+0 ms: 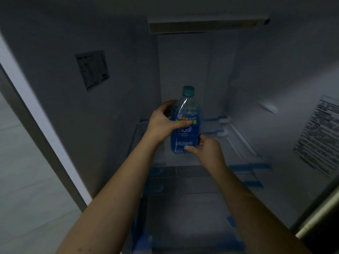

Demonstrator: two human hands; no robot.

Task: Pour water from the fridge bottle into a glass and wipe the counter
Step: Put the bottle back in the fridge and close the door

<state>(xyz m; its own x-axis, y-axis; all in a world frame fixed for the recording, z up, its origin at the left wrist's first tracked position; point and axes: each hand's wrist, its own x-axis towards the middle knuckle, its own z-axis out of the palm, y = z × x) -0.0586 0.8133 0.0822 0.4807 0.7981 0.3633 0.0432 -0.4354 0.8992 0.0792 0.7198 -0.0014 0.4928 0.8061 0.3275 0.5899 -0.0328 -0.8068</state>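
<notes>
A clear plastic bottle (186, 123) with a blue label and a teal cap stands upright inside the dim open fridge, at the middle of the view. My left hand (163, 121) grips its upper body from the left, thumb across the label. My right hand (207, 150) holds the bottle's lower right side, thumb on the front near its base. Whether the base rests on the glass shelf (238, 143) or hangs just above it I cannot tell.
The fridge's side walls carry paper stickers, one on the left (92, 70) and one on the right (319, 134). Below the bottle lie more glass shelves (192, 173) with blue tape. The fridge door's edge (33, 110) runs down the left.
</notes>
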